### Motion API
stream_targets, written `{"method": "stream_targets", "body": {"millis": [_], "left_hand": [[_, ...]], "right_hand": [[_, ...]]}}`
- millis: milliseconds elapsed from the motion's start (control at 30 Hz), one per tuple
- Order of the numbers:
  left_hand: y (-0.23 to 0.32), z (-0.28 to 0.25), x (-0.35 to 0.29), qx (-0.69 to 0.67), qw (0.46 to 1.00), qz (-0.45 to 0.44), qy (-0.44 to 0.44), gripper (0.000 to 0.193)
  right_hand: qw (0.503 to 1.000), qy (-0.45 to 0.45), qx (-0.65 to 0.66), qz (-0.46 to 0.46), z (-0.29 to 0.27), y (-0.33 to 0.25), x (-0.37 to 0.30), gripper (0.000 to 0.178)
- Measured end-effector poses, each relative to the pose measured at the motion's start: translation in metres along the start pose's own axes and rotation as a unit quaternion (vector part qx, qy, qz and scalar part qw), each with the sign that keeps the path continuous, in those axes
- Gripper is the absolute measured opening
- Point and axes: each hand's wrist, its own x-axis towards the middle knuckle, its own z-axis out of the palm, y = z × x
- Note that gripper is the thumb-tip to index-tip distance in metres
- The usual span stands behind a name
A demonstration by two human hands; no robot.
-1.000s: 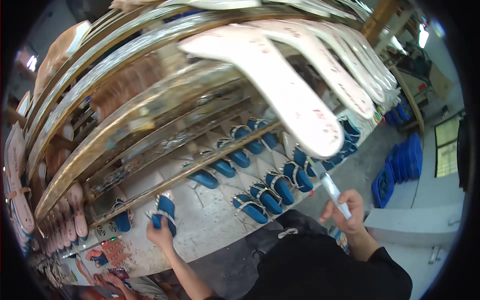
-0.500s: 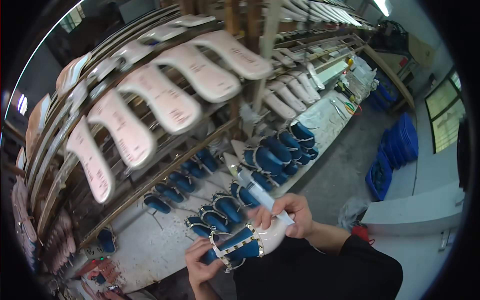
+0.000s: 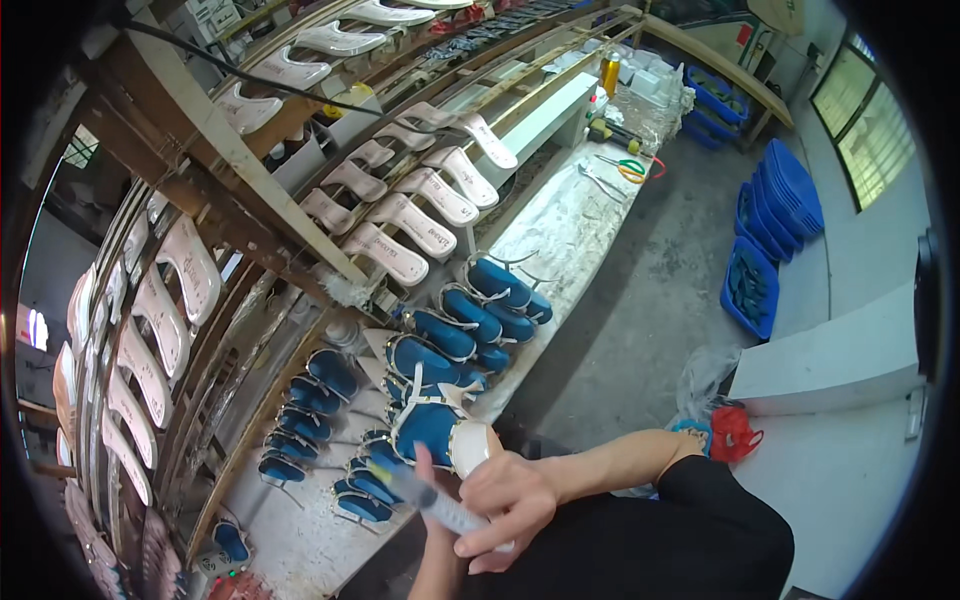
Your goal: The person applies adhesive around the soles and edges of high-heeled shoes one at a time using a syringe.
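Observation:
In front of my body is a sandal (image 3: 420,435) with a blue insole, a pale studded strap and a glossy white toe, tilted with its toe toward me. My left hand (image 3: 440,535) holds it from below, thumb raised at its side and the other fingers mostly hidden. My right hand (image 3: 510,505) is closed around a clear syringe (image 3: 450,510) with a yellowish tip, blurred by motion and pointing up and left. Its knuckles are close to the white toe; whether they touch it I cannot tell. Several similar blue sandals (image 3: 470,315) stand in rows on the bench just beyond.
Pale pink insoles (image 3: 425,225) lie along wooden racks (image 3: 240,150) on the left and ahead. Farther along the whitish bench (image 3: 550,225) are scissors (image 3: 630,170) and a yellow bottle (image 3: 610,75). Stacked blue crates (image 3: 785,200) and a red bag (image 3: 735,432) are on the right.
The view has swung right. The sandal has turned from lying sideways to toe toward me. My right hand and the syringe have come lower, in front of my left hand.

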Motion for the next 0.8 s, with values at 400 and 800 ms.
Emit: {"method": "stream_targets", "body": {"millis": [400, 800], "left_hand": [[0.019, 0.019, -0.017, -0.026, 0.995, 0.043, -0.091, 0.063], [-0.027, 0.104, -0.005, 0.125, 0.982, 0.140, -0.006, 0.061]], "right_hand": [[0.982, -0.002, -0.017, 0.188, -0.072, -0.023, 0.017, 0.055], [0.987, -0.027, -0.027, 0.155, -0.140, -0.003, 0.010, 0.052]]}}
